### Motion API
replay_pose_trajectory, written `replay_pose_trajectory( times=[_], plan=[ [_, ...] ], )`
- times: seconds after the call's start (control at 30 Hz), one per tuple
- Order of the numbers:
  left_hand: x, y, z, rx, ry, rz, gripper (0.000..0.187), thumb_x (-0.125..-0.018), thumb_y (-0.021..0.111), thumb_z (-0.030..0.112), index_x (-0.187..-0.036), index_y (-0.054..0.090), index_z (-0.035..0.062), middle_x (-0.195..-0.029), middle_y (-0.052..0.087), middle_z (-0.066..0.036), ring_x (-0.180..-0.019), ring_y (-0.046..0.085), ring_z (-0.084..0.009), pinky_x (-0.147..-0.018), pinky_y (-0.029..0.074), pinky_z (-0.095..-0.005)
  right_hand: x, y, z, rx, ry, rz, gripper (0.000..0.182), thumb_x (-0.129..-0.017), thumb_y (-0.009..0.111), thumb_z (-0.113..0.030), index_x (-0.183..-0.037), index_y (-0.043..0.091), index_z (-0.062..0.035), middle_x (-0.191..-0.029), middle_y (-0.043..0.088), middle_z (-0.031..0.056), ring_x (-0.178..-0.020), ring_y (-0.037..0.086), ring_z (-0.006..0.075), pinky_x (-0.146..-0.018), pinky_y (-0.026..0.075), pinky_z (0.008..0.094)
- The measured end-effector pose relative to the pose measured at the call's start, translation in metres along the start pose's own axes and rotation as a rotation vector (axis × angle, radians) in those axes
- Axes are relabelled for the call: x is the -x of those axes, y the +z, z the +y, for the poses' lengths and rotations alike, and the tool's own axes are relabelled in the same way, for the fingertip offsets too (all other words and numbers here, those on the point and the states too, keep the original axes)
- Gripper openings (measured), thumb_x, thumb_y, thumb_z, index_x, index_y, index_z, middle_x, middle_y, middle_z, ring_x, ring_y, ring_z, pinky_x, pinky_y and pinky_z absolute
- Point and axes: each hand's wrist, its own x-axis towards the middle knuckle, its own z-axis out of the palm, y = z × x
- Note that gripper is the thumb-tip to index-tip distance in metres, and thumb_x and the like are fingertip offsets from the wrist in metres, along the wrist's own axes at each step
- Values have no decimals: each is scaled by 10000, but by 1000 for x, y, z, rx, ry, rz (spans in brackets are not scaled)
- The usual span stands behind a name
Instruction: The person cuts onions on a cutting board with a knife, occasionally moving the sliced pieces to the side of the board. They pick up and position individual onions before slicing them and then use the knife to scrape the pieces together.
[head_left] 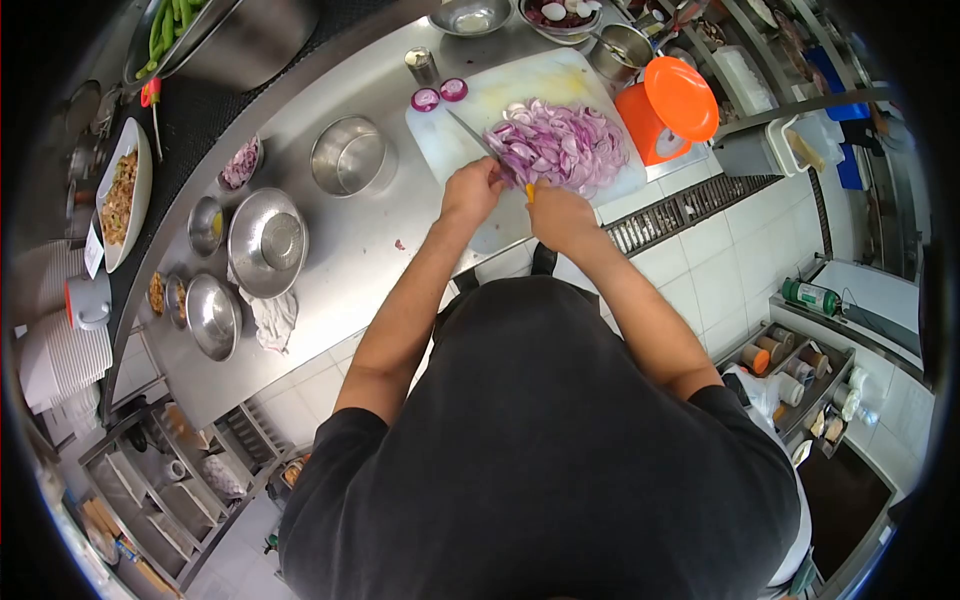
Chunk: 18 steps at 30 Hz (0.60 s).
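A large heap of sliced red onion [570, 145] covers much of the white cutting board [440, 150]. My right hand [562, 215] is closed around the yellow handle of a knife [468, 131], whose blade points up and left across the board beside the heap. Close to the blade, at the board's near edge, my left hand [471, 192] has its fingers drawn together; what they pinch, if anything, is hidden. Two cut onion halves, one onion half [425, 99] and another onion half [454, 89], lie at the board's far left corner.
A metal can [422, 66] stands by the board's left corner, an orange scale [650, 125] on its right. Left on the steel counter are a steel pot [352, 157], a colander [268, 243], several bowls and a cloth [272, 318]. A floor grate [680, 210] runs beyond.
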Motion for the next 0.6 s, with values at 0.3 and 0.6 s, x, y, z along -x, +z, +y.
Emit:
replay_pose_trajectory(
  times=[0.3, 0.6],
  plan=[
    [-1, 1, 0, 66, -20, 19, 242, -911, 796, 129, -1122, 716, 42, -1053, 796, -123, -940, 782, -278, -864, 612, -390, -14, 29, 4, -57, 14, 37, 372, -1041, 613, -269, -1222, 567, 53, -987, 756, 269, -955, 754, 439, -847, 585, 538],
    [12, -8, -11, 28, 97, 100, 311, -915, 739, 65, -1226, 724, 55, -1133, 774, -148, -961, 775, -292, -863, 612, -396, 19, -5, 15, -100, -22, 110, 365, -1038, 624, -315, -1207, 589, 6, -975, 751, 259, -940, 730, 466, -832, 561, 562]
  ],
)
